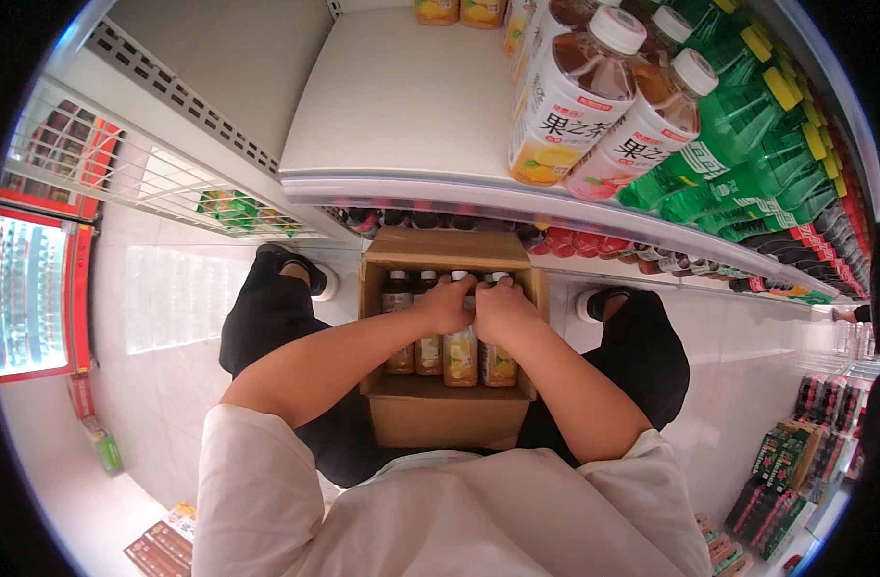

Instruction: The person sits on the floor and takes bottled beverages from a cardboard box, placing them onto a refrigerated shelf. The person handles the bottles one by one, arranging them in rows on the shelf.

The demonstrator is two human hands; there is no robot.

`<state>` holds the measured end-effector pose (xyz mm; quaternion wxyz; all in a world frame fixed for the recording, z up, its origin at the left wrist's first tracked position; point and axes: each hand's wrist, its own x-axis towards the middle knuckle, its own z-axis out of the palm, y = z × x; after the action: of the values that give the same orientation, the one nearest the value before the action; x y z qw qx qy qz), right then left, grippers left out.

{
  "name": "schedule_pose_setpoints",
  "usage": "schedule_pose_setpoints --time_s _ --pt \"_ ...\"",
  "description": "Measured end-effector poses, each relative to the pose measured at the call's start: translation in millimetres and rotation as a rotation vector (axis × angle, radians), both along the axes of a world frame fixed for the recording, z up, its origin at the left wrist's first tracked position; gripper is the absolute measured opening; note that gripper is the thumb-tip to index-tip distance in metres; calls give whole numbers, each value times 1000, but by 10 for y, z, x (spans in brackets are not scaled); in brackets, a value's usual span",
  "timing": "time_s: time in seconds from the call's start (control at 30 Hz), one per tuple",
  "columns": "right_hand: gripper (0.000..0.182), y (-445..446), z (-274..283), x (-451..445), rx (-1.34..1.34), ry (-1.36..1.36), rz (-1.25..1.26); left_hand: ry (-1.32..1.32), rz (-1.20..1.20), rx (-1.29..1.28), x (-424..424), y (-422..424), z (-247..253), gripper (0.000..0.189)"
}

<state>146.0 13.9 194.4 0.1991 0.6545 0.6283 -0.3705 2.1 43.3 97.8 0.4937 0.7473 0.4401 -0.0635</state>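
An open cardboard box (pixel 447 422) stands on the floor between my knees. Several plastic bottles of fruit tea with white caps and lemon-patterned labels are inside, among them one at the left (pixel 399 353). Over the middle of the box, my left hand (pixel 446 306) grips the upper part of a fruit tea bottle (pixel 460 360). My right hand (pixel 505 310) is closed round the upper part of the neighbouring bottle (pixel 499 366). Both hands are close together, and they hide parts of these bottles and most of their fingertips.
Before me is a white shelf (pixel 397 108) with a raised front edge. Fruit tea bottles (pixel 573 108) and green soda bottles (pixel 743 159) stand at its right. Dark and red bottles (pixel 577 241) line a lower level. A wire mesh panel (pixel 166 180) and a red-framed fridge (pixel 32 296) are left.
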Motion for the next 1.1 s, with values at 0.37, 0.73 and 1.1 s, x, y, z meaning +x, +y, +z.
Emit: schedule_pose_setpoints --time_s 0.37,0.73,1.1 --pt "59 -10 -396 -45 0 -47 67 -39 219 25 -104 -215 306 56" --pt "65 -129 -699 96 89 131 4 -263 -174 420 -262 -307 1388 55" --pt "59 -181 -872 -63 168 367 28 -868 288 -116 -669 352 2491 41"
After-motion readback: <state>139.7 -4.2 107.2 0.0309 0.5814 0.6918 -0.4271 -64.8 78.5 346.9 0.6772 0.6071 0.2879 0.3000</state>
